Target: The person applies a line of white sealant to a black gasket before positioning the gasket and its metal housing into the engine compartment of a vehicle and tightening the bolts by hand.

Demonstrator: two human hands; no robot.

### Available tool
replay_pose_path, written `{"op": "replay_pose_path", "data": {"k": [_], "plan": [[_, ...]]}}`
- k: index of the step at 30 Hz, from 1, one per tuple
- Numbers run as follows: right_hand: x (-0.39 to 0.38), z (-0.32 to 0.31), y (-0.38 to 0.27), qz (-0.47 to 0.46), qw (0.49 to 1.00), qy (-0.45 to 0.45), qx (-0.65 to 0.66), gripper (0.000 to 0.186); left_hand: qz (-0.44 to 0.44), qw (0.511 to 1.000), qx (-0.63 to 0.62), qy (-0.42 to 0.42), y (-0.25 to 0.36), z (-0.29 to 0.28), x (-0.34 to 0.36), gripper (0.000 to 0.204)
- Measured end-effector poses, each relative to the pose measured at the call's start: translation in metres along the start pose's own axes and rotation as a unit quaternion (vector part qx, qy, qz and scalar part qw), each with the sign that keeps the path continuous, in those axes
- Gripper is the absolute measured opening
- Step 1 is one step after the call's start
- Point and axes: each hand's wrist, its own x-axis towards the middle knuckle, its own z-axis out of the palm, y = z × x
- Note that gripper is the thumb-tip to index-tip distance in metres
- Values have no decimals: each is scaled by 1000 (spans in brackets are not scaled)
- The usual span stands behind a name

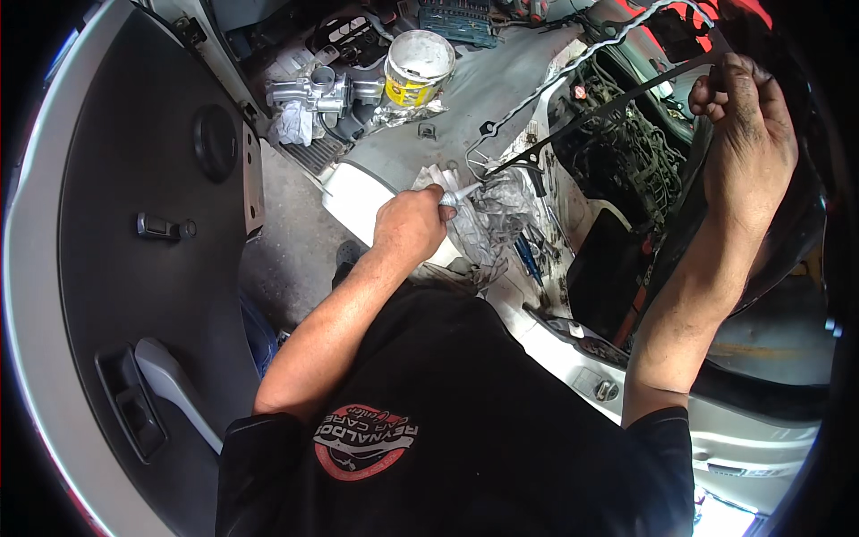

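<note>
My left hand (pixel 412 222) is closed around a small tube, mostly hidden by my fingers, with a white pointed nozzle (pixel 464 191) sticking out to the right. My right hand (pixel 750 134) is raised at the upper right, its fingers pinched on one end of a long, thin, dark gasket strip (pixel 617 106). The strip slants down to the left, and its lower end lies close to the nozzle tip; whether they touch I cannot tell. Below the nozzle are crumpled, stained rags (pixel 497 219).
A white and yellow bucket (pixel 419 72) stands beyond my left hand, beside a metal engine part (pixel 318 92). A green tool case (pixel 458 20) lies at the far side. Dirty engine parts and wiring (pixel 617 143) fill the opening at right. Blue-handled pliers (pixel 529 259) lie near the rags; the vehicle door (pixel 134 286) is at left.
</note>
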Motion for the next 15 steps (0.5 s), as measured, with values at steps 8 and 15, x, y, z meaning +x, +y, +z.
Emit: {"op": "replay_pose_path", "data": {"k": [8, 15], "plan": [[0, 1, -1, 7, 1000, 11, -11, 20, -28, 999, 13, -23, 9, -7, 3, 29], [-1, 1, -2, 7, 1000, 8, -4, 20, -22, 999, 24, -17, 13, -4, 7, 30]]}}
